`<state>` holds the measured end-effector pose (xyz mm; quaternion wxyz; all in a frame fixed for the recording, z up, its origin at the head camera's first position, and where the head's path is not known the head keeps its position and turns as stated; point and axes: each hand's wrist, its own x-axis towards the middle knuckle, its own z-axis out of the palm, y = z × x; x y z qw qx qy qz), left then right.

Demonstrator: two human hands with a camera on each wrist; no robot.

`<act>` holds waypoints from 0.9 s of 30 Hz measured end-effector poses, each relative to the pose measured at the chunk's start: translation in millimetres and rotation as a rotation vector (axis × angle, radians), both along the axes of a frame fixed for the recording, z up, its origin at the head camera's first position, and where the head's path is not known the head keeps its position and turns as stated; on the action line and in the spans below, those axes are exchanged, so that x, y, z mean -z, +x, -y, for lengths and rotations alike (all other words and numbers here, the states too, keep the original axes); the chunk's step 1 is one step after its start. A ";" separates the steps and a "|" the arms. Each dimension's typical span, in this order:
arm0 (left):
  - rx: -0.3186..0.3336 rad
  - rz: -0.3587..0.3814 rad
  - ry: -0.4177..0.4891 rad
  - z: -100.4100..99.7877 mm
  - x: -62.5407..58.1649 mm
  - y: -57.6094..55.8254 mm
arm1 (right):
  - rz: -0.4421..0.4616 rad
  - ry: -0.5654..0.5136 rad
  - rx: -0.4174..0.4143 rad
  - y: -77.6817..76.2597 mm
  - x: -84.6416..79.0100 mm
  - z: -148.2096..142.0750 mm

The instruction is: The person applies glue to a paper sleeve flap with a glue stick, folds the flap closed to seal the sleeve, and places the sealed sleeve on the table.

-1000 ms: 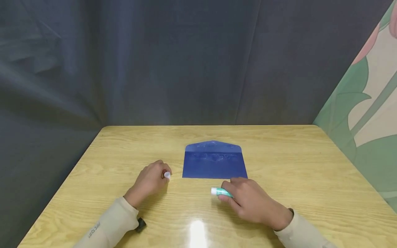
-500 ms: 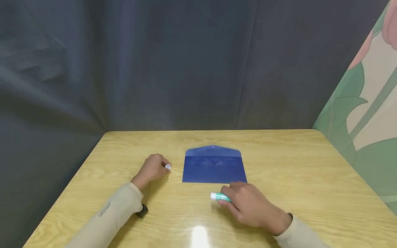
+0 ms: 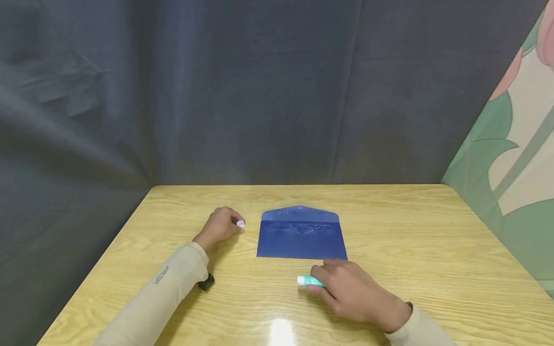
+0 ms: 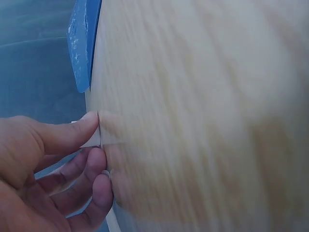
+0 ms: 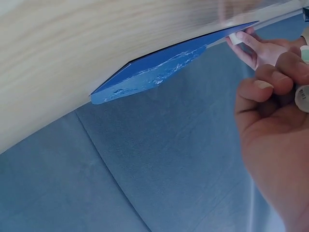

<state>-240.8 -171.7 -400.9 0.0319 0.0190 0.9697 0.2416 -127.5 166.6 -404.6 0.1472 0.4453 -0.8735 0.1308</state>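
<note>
A dark blue envelope [image 3: 300, 242] lies on the wooden table, its pointed flap [image 3: 300, 213] folded open toward the back. Whitish glue smears show on the flap and just below the fold. To the left of the envelope, my left hand [image 3: 220, 225] pinches a small white cap [image 3: 240, 224] between thumb and fingers; its fingertips are right at the tabletop in the left wrist view. My right hand [image 3: 352, 292] grips a green glue stick [image 3: 312, 281] near the envelope's lower right corner, white end pointing left. In the right wrist view, the glue stick's round base [image 5: 302, 98] shows beside curled fingers.
The wooden table [image 3: 433, 240] extends to a dark curtain [image 3: 259, 96] behind and at the left. A flower-patterned panel [image 3: 519, 192] stands along the right side. A black strap piece [image 3: 207, 282] hangs under the left sleeve.
My left hand has moved forward and slightly right with the cap, away from my body. The right hand keeps its hold on the glue stick almost in place. The head view has tilted slightly.
</note>
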 end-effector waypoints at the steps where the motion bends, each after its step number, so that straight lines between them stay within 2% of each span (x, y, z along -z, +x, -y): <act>1: -0.005 0.000 0.003 -0.1 0.8 -0.9 | 0.005 0.005 -0.001 -0.2 0.4 0.2; 6: -0.031 0.008 0.030 -1.1 2.8 -2.2 | 0.023 0.016 -0.009 -1.0 1.8 1.2; 13: -0.003 0.011 0.031 -0.5 5.9 -0.3 | 0.043 0.013 0.012 -2.2 2.0 -1.8; 17: 0.013 0.008 0.017 0.2 3.5 4.6 | 0.050 0.003 0.021 -1.4 0.2 -4.2; 19: 0.023 -0.017 -0.012 0.6 0.3 9.8 | 0.044 0.000 0.020 -1.0 -0.4 -4.3; 21: 0.051 -0.079 -0.060 0.6 -3.9 18.0 | 0.033 -0.002 0.013 -1.0 -0.7 -3.9; 23: 0.109 -0.203 -0.137 -0.7 -7.9 28.6 | 0.019 -0.007 0.008 -1.1 -0.7 -3.3; 27: 0.328 -0.602 -0.374 -9.5 -16.8 51.9 | 0.006 -0.006 0.015 -2.6 -1.8 -2.7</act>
